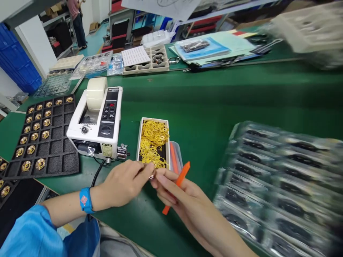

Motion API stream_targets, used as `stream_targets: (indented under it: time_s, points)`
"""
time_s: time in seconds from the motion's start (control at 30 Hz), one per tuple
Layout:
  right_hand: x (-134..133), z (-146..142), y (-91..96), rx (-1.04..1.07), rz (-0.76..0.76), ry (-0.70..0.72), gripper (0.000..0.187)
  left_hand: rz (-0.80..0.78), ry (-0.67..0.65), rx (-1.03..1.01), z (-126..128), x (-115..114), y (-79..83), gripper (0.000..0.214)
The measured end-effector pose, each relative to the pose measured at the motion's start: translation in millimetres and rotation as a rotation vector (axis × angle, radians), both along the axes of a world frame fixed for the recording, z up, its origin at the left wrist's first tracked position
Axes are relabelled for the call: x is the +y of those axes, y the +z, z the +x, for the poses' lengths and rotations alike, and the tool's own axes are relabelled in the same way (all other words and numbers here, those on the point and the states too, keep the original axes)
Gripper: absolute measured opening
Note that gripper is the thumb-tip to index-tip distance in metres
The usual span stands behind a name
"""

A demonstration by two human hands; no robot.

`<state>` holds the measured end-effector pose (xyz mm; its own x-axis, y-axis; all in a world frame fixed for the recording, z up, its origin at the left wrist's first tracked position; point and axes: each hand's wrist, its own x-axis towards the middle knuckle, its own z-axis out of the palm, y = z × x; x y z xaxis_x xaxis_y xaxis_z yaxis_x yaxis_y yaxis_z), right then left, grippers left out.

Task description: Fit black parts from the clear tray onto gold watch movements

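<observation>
My left hand [124, 185] and my right hand [177, 192] meet over the green table's near edge. Their fingertips pinch together a small metal part [152, 175], too small to name. The right hand also clamps an orange tool [178, 184] between its fingers. Just beyond the fingertips lies a narrow white box [140, 137] full of thin gold rings [154, 141]. A blue wristband [85, 200] circles my left wrist.
A white tape dispenser [98, 121] with a tape roll stands left of the box. A black foam tray [57, 150] with several gold round parts lies at far left. Clear plastic trays of dark parts [278, 185] fill the right. Papers and trays sit at the back.
</observation>
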<state>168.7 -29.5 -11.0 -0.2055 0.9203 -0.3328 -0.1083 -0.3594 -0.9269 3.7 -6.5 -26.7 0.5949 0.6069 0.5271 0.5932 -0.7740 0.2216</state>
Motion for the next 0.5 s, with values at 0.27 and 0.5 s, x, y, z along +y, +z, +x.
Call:
stream_targets:
  time_s: [0.27, 0.5]
  points:
    - [4.0, 17.7, -16.7, -0.194, 0.169, -0.104, 0.047, -0.872, 0.260, -0.856, -33.9, -25.1, 15.5, 0.034]
    - [4.8, 17.3, -10.7, -0.346, 0.344, -0.066, 0.045, -0.841, 0.528, -1.261, -74.3, -5.9, 36.1, 0.029]
